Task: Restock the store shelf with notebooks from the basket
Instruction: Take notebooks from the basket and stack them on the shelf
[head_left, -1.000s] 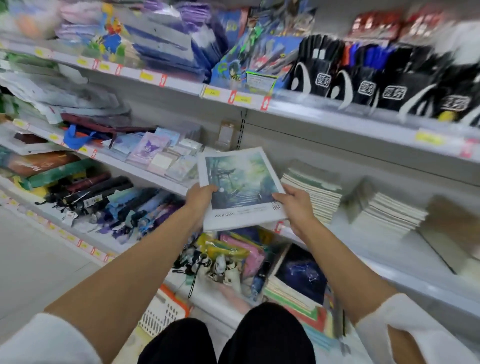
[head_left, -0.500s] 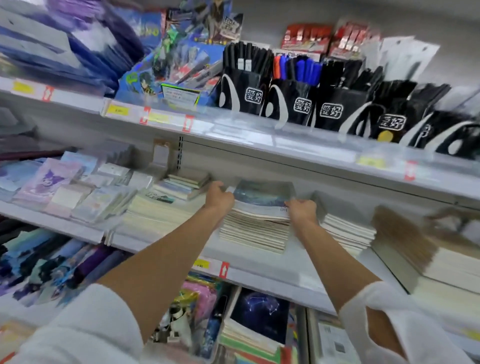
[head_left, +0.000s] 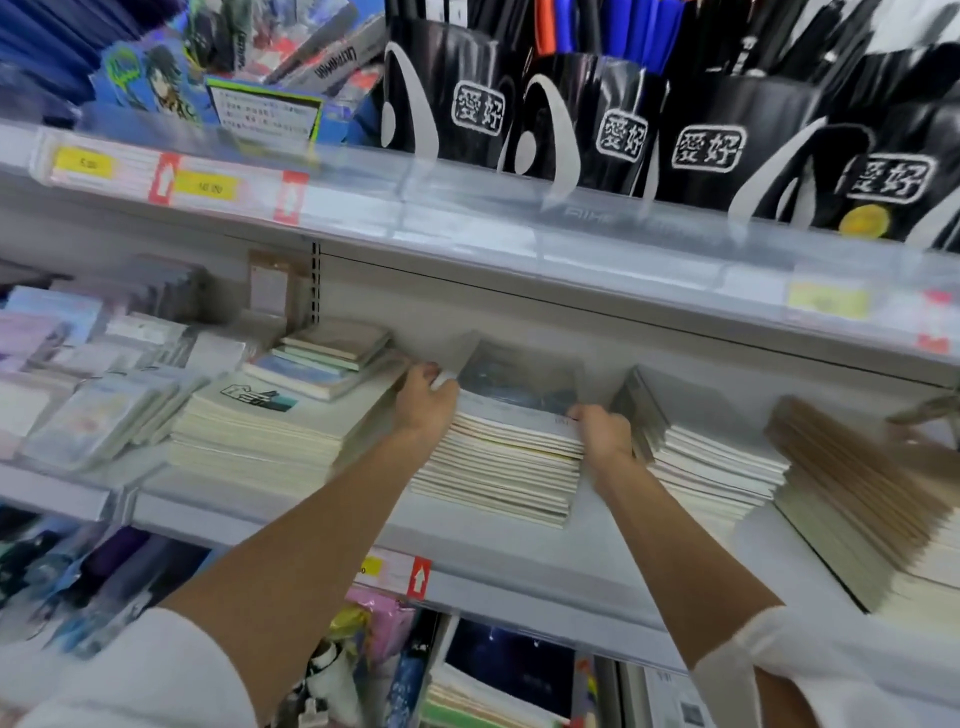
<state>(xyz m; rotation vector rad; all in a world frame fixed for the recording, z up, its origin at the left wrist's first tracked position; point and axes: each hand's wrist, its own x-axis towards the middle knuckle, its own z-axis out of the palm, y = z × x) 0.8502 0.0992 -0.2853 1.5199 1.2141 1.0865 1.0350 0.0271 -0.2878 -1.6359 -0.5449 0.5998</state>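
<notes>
Head view: the person stands close to the middle shelf with both bare arms reaching in, and the notebook, dark blue-green on its cover, lies flat on top of a pale stack of notebooks. It sits directly between the two hands. The left hand is at the notebook's left edge, well back, with its fingers curled over a white corner there. The right hand is at the near right corner, knuckles bent, apparently pinching the top cover; motion blur hides how firmly either hand holds.

The cover's long side appears to run front to back into the shelf, so the hands hold it across its short width. The left hand is deeper in and the right is closer to the shelf's front lip. Neither is clearly nearer, since both touch it.

I'd judge the placing nearly done. What remains is squaring its edges with the stack and letting go. Another stack sits just beside the right hand.
</notes>
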